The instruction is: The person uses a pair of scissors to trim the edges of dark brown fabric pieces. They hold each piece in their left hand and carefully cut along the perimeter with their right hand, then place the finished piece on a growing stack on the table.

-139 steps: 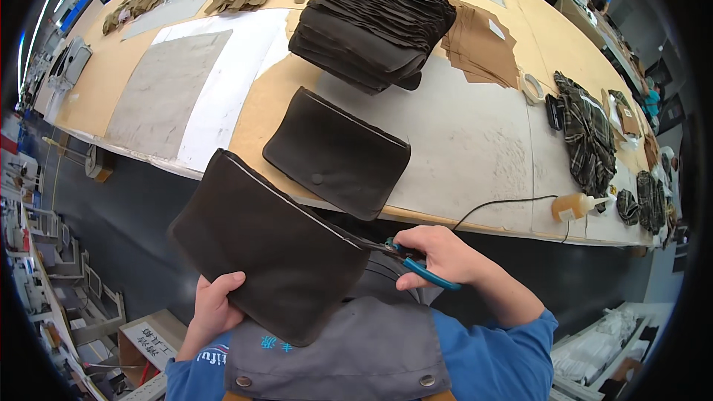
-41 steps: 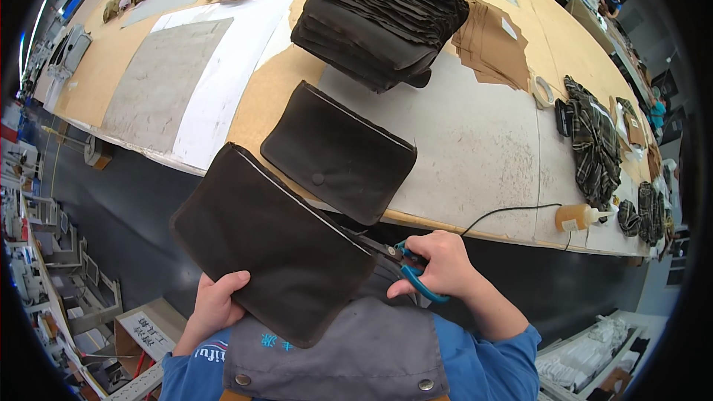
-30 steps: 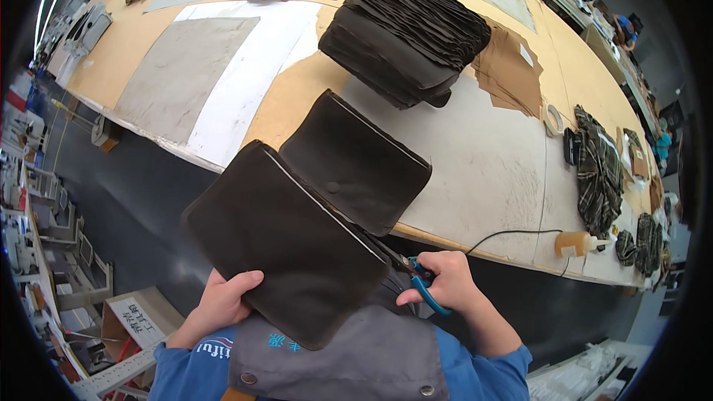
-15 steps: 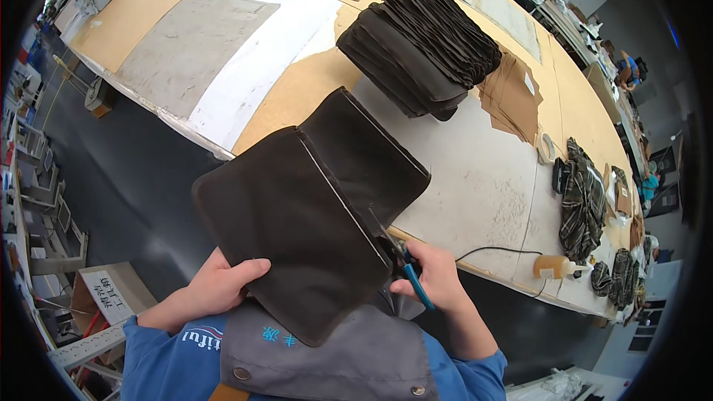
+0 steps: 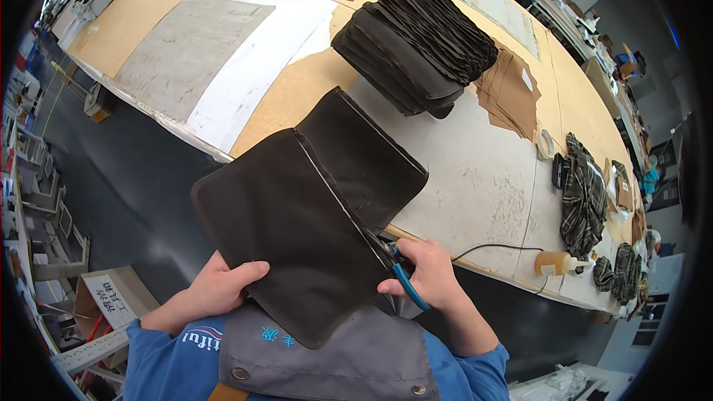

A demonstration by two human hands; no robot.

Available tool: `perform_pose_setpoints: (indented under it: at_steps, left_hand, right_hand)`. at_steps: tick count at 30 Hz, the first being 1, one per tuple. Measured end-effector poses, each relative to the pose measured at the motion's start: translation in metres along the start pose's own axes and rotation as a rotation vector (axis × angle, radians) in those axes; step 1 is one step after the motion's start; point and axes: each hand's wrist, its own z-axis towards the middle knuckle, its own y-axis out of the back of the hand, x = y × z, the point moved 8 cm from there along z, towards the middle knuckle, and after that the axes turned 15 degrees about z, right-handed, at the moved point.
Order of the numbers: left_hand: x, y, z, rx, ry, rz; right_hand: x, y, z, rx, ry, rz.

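Holding scissors (image 5: 408,287) in curled right fingers (image 5: 416,250)

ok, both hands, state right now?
Left hand: closed on the lower edge of the dark panel, thumb on top.
Right hand: closed around the teal-handled scissors, at the panel's white-lined edge.

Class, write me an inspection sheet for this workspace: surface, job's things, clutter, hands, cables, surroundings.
Surface: tan table, partly covered with grey sheets and white paper.
Job's things: dark panel held, scissors at its edge; second panel and stack on the table.
Clutter: bottle, tape roll, plaid cloth, brown pieces.
Hands: left hand grips the panel; right hand holds the scissors.
Cables: black cord near the bottle.
Surroundings: dark floor, cardboard box at lower left.
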Motion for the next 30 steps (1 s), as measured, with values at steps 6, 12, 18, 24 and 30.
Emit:
perform_pose_setpoints:
  at_steps: [6,12,18,24,30]
  left_hand:
    - [0.0039,0.0029,0.0004,-0.014,0.008,-0.018]
    - [0.0044,0.0038,-0.0003,-0.039,0.012,-0.018]
    - [0.0042,0.0016,0.0005,-0.002,-0.002,-0.044]
    - [0.0056,0.0026,0.0011,-0.007,-0.016,-0.057]
    - [0.0092,0.0073,0.0006,-0.04,0.044,-0.036]
  right_hand:
    - [0.0021,-0.0008,-0.0023,-0.028,-0.02,0.048]
    - [0.0014,-0.0012,-0.0008,-0.08,0.034,0.077]
    - [0.0026,-0.0023,-0.001,-0.045,0.008,0.052]
    - [0.0006,-0.0012,-0.0041,-0.058,0.007,0.03]
    - [-0.0038,-0.0028,-0.0045,-0.066,-0.039,0.057]
